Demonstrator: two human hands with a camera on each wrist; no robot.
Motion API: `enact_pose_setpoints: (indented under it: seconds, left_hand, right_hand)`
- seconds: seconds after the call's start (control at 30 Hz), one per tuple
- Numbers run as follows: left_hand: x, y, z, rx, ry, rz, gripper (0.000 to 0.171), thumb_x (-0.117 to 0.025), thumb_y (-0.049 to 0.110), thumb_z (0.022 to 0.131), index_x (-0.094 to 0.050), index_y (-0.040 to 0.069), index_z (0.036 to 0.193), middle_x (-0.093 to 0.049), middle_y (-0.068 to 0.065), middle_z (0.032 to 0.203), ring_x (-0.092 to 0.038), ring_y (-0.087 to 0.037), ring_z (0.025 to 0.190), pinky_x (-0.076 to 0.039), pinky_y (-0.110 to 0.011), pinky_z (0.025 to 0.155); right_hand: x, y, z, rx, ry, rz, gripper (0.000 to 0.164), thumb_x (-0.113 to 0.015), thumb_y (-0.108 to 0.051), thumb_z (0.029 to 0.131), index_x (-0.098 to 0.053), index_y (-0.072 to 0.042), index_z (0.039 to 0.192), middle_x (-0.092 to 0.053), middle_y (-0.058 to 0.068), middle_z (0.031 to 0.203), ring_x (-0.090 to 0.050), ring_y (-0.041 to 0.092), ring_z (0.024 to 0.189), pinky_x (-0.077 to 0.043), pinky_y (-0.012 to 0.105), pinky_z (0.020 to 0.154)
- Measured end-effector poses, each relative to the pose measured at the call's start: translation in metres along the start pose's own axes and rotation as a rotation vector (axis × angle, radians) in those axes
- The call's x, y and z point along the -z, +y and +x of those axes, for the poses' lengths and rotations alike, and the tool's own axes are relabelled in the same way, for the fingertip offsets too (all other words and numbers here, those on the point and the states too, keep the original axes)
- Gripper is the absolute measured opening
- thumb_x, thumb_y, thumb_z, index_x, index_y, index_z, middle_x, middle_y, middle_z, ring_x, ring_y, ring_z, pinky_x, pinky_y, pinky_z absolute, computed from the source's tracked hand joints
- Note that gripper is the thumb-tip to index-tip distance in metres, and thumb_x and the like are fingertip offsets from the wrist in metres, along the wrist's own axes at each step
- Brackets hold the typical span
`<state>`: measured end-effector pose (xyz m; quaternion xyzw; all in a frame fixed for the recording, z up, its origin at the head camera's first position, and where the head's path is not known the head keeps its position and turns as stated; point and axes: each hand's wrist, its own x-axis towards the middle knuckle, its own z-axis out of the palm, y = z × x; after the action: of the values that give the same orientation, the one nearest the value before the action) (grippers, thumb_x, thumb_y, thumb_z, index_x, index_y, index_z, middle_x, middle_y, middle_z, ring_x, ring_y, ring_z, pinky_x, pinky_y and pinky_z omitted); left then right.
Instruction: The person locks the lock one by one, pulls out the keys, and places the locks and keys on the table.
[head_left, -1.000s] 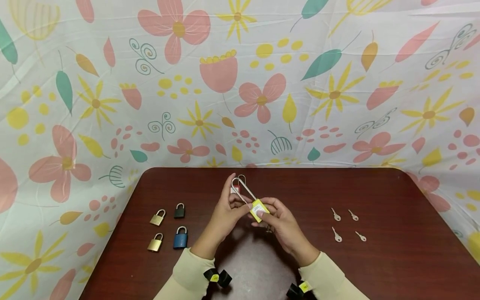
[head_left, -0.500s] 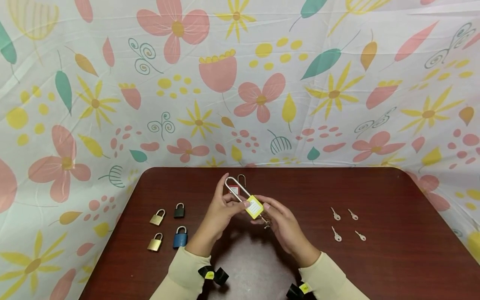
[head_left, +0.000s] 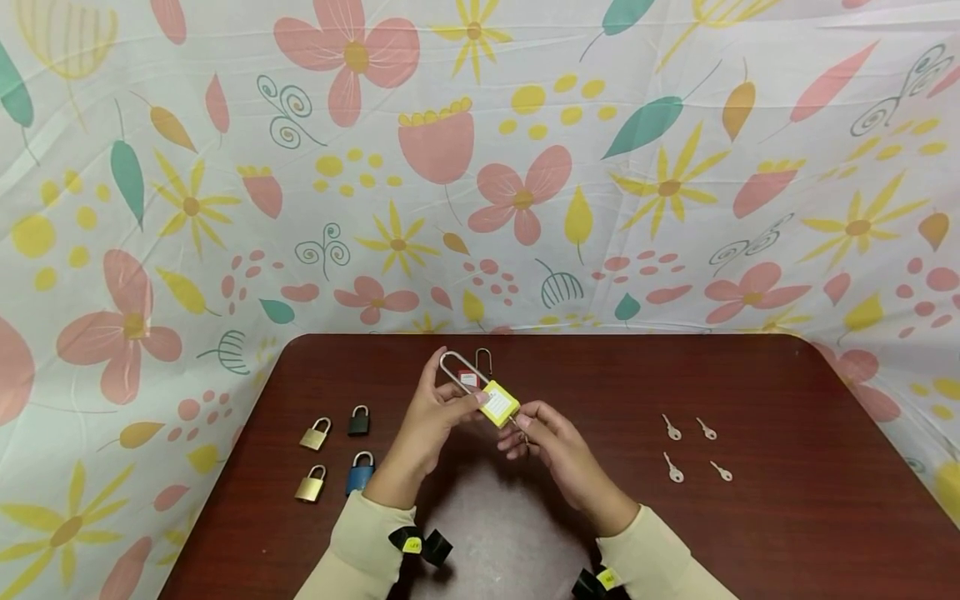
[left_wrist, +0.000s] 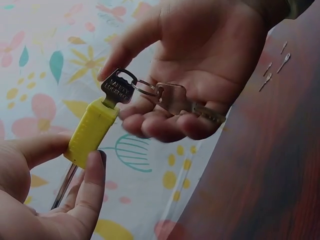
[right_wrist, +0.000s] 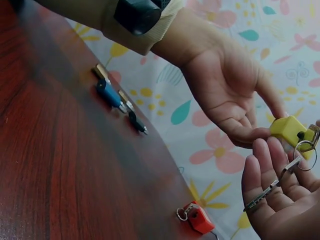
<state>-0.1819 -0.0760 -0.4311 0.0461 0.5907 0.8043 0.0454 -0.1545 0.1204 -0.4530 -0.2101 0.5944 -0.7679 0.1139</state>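
Observation:
A yellow padlock [head_left: 499, 405] with a long metal shackle [head_left: 459, 363] is gripped by my left hand [head_left: 429, 425], raised over the table. In the left wrist view a dark key [left_wrist: 118, 89] marked "SAFETY LOCKOUT" sits in the bottom of the padlock's body. My right hand [head_left: 558, 450] pinches that key's head. A ring [left_wrist: 145, 88] joins it to a second key [left_wrist: 172, 100], which hangs across the right hand's curled fingers. Left fingers hide one shackle leg, so I cannot tell whether the shackle is locked. Behind the left hand stands a red padlock [head_left: 468, 380].
On the table's left are two brass padlocks [head_left: 315, 434], a black padlock [head_left: 359, 422] and a blue padlock [head_left: 360, 478], partly covered by the left wrist. Several loose keys [head_left: 674, 472] lie on the right. A floral cloth [head_left: 525, 167] hangs behind the table [head_left: 637, 367].
The left hand has moved left with the yellow padlock, uncovering more of the red one. The right hand has let go of the padlock's body and now pinches the key at its bottom.

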Motion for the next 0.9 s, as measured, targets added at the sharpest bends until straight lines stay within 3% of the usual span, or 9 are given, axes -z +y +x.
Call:
enact_pose_setpoints:
  seconds: [0.23, 0.5, 0.9]
  left_hand:
    - [0.0029, 0.0024, 0.0002, -0.001, 0.021, -0.003, 0.089, -0.07, -0.001, 0.082, -0.014, 0.023, 0.147, -0.059, -0.021, 0.098, -0.062, -0.024, 0.079, -0.047, -0.055, 0.081]
    - [0.003, 0.0025, 0.0006, 0.008, 0.022, -0.005, 0.088, -0.07, 0.0, 0.083, -0.015, 0.024, 0.147, -0.058, -0.022, 0.101, -0.061, -0.023, 0.08, -0.039, -0.063, 0.085]
    - [0.0033, -0.0009, 0.0012, -0.018, 0.019, 0.037, 0.089, -0.071, -0.001, 0.082, -0.017, 0.03, 0.145, -0.055, -0.03, 0.107, -0.061, -0.022, 0.077, -0.048, -0.052, 0.077]
  right_hand:
    - [-0.0015, -0.0007, -0.0011, 0.003, -0.064, -0.075, 0.034, -0.037, -0.018, 0.105, -0.051, 0.013, 0.098, -0.058, 0.03, 0.088, -0.061, 0.033, 0.075, -0.051, 0.045, 0.068]
    - [-0.0035, -0.0004, -0.0022, 0.001, -0.001, -0.095, 0.028, -0.048, -0.013, 0.1, -0.047, 0.014, 0.097, -0.057, 0.026, 0.084, -0.06, 0.028, 0.071, -0.051, 0.039, 0.066]
    - [-0.0019, 0.0068, -0.0014, 0.027, 0.023, -0.161, 0.011, -0.051, -0.005, 0.097, -0.052, 0.006, 0.099, -0.055, 0.02, 0.07, -0.046, 0.018, 0.053, -0.042, 0.028, 0.048]
